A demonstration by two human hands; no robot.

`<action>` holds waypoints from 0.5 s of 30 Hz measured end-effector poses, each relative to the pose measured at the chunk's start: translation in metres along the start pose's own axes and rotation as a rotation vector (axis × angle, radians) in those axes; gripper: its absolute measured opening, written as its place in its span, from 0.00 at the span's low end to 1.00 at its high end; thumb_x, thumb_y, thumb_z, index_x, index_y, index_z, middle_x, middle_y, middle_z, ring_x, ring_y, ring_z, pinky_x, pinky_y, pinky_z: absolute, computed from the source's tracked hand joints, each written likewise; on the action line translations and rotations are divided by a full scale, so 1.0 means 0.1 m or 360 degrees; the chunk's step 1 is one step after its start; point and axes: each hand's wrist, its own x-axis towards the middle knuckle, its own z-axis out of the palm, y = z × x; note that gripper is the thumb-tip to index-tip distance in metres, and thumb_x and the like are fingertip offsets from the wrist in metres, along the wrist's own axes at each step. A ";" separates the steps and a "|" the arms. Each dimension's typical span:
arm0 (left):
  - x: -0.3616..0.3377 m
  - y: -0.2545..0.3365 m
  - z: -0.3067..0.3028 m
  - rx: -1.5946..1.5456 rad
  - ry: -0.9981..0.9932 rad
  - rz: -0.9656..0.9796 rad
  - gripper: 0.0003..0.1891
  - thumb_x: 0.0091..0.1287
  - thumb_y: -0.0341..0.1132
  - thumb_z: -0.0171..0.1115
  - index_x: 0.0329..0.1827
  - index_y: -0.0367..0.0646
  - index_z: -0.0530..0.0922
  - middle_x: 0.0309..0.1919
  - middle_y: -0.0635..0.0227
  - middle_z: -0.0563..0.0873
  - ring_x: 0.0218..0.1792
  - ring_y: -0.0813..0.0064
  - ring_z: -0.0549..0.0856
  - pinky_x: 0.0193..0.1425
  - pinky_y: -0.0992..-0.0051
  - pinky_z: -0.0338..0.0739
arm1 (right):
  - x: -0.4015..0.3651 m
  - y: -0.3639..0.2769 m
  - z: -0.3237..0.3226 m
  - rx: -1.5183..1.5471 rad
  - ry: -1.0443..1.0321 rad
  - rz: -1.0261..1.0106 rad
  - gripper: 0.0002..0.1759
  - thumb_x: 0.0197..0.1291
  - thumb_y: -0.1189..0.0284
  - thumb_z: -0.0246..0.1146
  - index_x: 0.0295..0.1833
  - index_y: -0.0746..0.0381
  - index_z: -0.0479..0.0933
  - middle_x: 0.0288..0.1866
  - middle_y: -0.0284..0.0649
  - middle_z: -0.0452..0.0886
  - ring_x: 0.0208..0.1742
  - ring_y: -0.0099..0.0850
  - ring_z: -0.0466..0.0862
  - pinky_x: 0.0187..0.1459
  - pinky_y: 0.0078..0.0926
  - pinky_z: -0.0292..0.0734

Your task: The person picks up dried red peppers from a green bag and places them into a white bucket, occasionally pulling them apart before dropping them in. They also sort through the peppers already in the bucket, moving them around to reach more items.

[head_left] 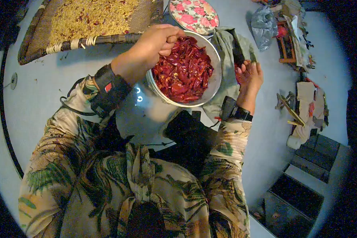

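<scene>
bowl [215,84] heaped with glossy, wrinkled red dried chillies [182,73]; left hand [154,44] curled shut on its rim; right hand [250,75] spread open, palm up, seemingly resting on green cloth [225,49].

A single view: the camera rides on the person's head and looks forward and steeply down, close over the bowl [215,69] of red chillies, which sits just above the middle of the frame. The wide lens bends everything into a circle with dark corners. Below the bowl the wearer's own patterned sleeves [67,166] fill the frame, nearest the lens. The left hand [154,43] at the bowl's rim and the right hand [250,73] just right of it fall in the upper half. Beyond the bowl a woven tray [87,23] is cut by the top edge — far right of the bowl, the floor [35,91] drops to steps [305,174].
</scene>
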 end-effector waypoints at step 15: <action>-0.02 0.07 -0.02 -0.0100 0.0037 0.0055 0.09 0.69 0.34 0.49 0.40 0.36 0.74 0.19 0.80 0.65 0.15 0.91 0.60 0.14 0.88 0.51 | -0.30 1.30 0.77 -0.1748 -0.1260 -0.1410 0.14 0.52 0.77 0.61 0.47 0.60 0.78 0.44 0.48 0.80 0.47 0.46 0.78 0.48 0.36 0.74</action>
